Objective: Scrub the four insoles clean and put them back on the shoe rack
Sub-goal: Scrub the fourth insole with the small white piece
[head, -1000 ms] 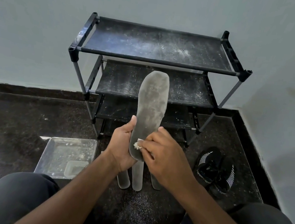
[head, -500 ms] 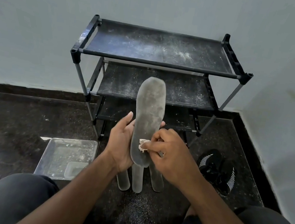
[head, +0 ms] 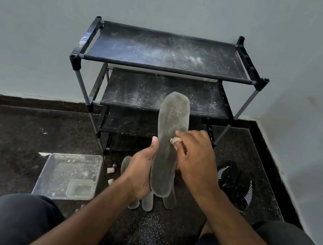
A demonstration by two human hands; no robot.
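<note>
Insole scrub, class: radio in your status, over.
Left hand holds insole upright. Right hand rubs it with a small wad. Three insoles on floor. Shoe rack bare, nothing blocking.

Insole: matt grey, felt-like nap, dusty mottling. Wad against it: pale, crumpled, cloth or paper, can't tell which. Shoe rack: black fabric shelves, matt, speckled with white powder; grey metal tubes, black plastic corner joints. Tray: clear plastic, smeared with residue. Floor: dark speckled polished stone, glossy. Wall: matt paint. Shoes: black knit fabric, white stripes.
</note>
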